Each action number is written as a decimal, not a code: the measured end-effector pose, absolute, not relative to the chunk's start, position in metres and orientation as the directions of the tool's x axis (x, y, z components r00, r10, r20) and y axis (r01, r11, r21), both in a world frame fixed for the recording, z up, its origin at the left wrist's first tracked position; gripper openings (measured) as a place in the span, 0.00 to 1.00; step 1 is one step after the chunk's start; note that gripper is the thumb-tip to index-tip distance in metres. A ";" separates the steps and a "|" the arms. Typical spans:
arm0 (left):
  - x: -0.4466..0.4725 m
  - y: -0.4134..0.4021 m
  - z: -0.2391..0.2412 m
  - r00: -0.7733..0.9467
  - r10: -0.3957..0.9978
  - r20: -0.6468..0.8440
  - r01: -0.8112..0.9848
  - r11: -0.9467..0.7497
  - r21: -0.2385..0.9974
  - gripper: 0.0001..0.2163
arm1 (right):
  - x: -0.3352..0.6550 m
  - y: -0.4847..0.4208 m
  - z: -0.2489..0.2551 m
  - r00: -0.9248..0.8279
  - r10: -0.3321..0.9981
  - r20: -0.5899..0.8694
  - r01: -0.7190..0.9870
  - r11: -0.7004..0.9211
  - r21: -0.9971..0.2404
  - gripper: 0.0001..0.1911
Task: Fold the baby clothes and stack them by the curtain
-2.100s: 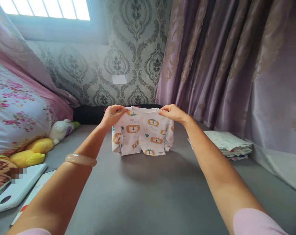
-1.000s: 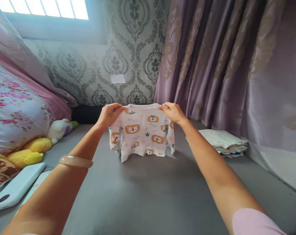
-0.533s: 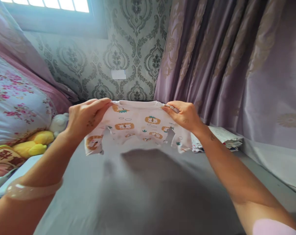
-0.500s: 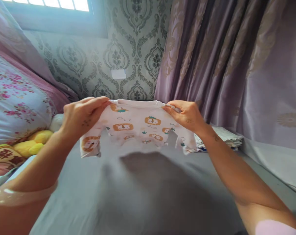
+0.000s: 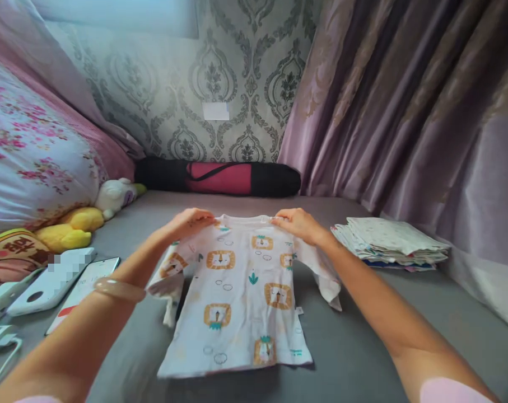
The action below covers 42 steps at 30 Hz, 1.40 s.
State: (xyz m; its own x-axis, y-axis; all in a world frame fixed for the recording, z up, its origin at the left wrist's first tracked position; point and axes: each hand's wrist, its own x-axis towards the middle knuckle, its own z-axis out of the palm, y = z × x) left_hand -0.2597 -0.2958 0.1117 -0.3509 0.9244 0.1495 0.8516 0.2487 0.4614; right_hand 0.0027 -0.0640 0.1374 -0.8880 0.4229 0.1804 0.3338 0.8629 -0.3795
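A small white child's shirt (image 5: 237, 296) with orange lion prints lies spread flat on the grey bed surface (image 5: 383, 336), collar away from me. My left hand (image 5: 190, 220) pinches its left shoulder. My right hand (image 5: 296, 223) pinches its right shoulder. Both sleeves lie loosely out to the sides, the left one crumpled under my forearm. A pale bangle (image 5: 118, 288) sits on my left wrist.
A stack of folded cloths (image 5: 390, 242) rests at the right by the purple curtain (image 5: 405, 112). A black and red roll bag (image 5: 220, 176) lies along the wall. Plush toys (image 5: 89, 215), a floral pillow (image 5: 31, 162), a phone (image 5: 83, 291) and white devices (image 5: 47, 282) crowd the left.
The shirt was held up in the air by its shoulders; now it has been swung forward and laid flat on the bed, with my hands still on the shoulders. My view has tilted down.
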 end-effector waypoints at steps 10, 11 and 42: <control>-0.273 -0.259 0.033 -0.441 0.897 0.016 0.882 0.430 0.192 0.20 | -0.040 -0.032 0.031 -0.922 0.383 0.054 0.368 0.911 -0.186 0.19; -0.277 -0.256 0.032 -0.446 0.895 0.006 0.880 0.437 0.189 0.20 | -0.043 -0.028 0.030 -0.925 0.377 0.049 0.363 0.914 -0.183 0.19; -0.320 -0.160 -0.008 -0.470 0.854 0.222 0.880 0.434 0.195 0.12 | -0.143 -0.002 0.001 -0.829 0.542 0.137 0.508 0.832 -0.223 0.14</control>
